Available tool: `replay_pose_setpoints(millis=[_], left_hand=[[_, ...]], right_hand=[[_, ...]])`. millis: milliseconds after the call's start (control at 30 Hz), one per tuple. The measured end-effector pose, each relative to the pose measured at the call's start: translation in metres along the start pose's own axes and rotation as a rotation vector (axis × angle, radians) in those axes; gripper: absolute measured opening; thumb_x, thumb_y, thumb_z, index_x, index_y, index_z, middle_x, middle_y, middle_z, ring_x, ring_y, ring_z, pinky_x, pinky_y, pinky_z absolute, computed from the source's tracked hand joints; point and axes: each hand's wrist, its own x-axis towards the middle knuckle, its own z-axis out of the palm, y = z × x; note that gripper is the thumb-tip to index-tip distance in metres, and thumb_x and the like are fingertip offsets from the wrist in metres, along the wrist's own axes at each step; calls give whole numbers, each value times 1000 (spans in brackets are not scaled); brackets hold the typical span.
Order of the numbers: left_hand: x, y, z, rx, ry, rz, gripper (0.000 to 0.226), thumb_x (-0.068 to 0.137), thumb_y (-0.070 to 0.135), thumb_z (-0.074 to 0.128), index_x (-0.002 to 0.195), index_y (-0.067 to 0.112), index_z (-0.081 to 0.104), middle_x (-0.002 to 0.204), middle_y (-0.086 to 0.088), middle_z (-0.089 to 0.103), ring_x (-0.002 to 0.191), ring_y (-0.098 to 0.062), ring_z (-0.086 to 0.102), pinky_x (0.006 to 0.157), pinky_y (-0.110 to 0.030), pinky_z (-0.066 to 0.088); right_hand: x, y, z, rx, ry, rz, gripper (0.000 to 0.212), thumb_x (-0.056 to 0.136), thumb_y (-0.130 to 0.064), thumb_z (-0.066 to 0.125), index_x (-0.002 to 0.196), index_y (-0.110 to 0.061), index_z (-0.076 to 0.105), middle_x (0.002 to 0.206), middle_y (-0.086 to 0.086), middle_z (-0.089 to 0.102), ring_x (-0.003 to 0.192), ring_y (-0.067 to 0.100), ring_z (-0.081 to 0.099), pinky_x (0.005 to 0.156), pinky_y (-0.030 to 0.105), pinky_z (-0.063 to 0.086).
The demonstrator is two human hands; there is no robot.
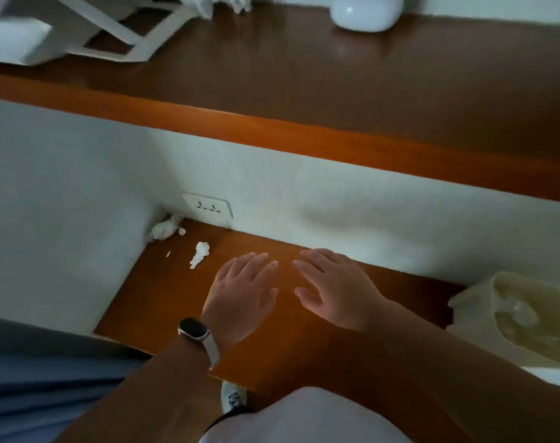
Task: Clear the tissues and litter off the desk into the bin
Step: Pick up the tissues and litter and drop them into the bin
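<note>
Both hands hover flat, side by side, over the brown wooden desk (176,314). My left hand (240,295), with a watch on its wrist, has straight fingers and holds nothing. My right hand (333,286) is likewise spread and empty. Left of my left hand lies a small crumpled tissue (200,252). A bigger tissue wad (163,229) sits in the back left corner against the wall, with two tiny white scraps (182,231) (168,253) near it. At the right edge stands the bin (525,314), lined with a pale plastic bag.
A wall socket (208,206) sits above the desk's back left corner. Above runs a wooden shelf (304,91) carrying a white rounded device (365,11), a white stand (112,36) and more white tissue (237,3). My shoe (233,398) shows below the desk edge.
</note>
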Motion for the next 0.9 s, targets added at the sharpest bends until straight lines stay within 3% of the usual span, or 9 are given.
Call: replay_pose_setpoints(millis=[300,433,700,900], left_hand=[[-34,-170,24,-84,-20,-179,43,89,39,60,127,21,56,130,-3,57,120,-23,52,91,-43,47],[-39,-222,36,-152,-69,-313,44,93,35,55,133,18,52,134,-6,54,124,-25,48,94,-44,43],[-26,-273,78,-229,-30,-577,45,97,32,48,139,14,48,137,-8,52,125,-25,47,100,-40,39],[-9,-281,104,-222,32,-683,38,94,33,55,126,14,59,118,-8,59,108,-26,53,82,-36,46]], right_hand=[[112,-93,62,-41,-127,-10,52,92,-51,42,134,-22,43,138,4,49,126,22,44,100,37,37],[155,-113,85,-58,-164,4,53,92,-52,40,136,-23,39,142,5,44,129,23,41,101,38,34],[225,-116,133,-67,-183,1,51,91,-47,47,137,-27,35,146,1,37,132,23,35,101,40,34],[255,-108,157,-70,-207,-21,55,90,-42,54,139,-25,36,148,1,33,134,22,31,102,40,34]])
